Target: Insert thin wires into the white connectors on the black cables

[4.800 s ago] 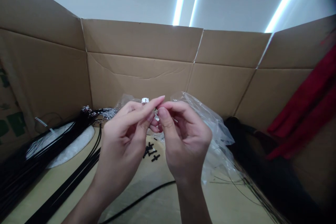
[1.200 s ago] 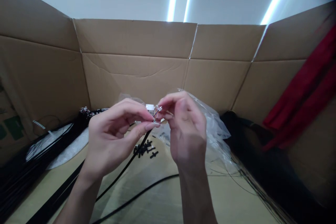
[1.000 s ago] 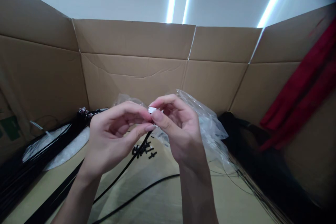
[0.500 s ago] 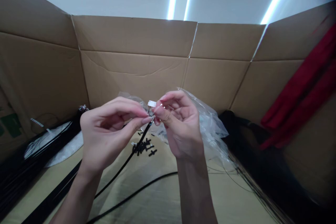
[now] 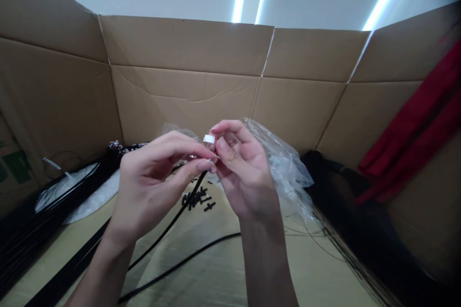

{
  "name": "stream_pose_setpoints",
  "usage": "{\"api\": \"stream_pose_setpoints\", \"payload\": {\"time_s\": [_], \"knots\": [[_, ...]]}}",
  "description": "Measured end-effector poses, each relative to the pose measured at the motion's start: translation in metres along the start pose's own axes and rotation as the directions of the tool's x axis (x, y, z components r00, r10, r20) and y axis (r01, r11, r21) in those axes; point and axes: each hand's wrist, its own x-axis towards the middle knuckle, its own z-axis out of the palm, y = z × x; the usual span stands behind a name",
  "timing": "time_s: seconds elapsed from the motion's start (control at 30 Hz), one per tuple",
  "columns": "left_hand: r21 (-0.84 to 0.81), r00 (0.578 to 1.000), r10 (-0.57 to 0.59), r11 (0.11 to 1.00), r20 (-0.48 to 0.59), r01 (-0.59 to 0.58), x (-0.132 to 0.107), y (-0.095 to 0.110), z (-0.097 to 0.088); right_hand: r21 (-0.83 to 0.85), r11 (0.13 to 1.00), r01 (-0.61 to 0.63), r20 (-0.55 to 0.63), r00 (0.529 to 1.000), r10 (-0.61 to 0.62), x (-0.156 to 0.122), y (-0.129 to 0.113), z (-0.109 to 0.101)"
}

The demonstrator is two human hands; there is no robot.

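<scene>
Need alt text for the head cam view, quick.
A right hand holds a small white connector at its fingertips, with a left hand close against it and a thin black cable running up between them. Nearby lie a clear plastic bag and small black pieces, with cardboard walls beyond.

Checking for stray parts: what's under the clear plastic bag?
The clear plastic bag lies on the tan surface, with thin black wires showing near its lower edge. Anything under its crumpled middle can't be seen; the folds hide it.
</scene>
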Motion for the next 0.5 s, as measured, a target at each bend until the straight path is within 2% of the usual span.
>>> {"api": "stream_pose_setpoints", "payload": {"time_s": [0.17,0.33,0.5], "knots": [[-0.065,0.973,-0.224,0.973,-0.062,0.22,-0.0007,0.0025,0.0008,0.027,0.995,-0.097,0.036,0.995,0.096,-0.0002,0.002,-0.0006],[-0.141,0.965,-0.263,0.955,0.006,0.261,-0.0007,0.0043,-0.0024,-0.011,0.981,-0.195,0.091,0.977,0.195,0.0007,-0.0026,-0.0019],[-0.123,0.949,-0.315,0.943,-0.023,0.31,-0.0007,0.0073,-0.0012,-0.005,0.957,-0.289,0.075,0.955,0.288,0.0014,-0.0063,-0.0026]]}}
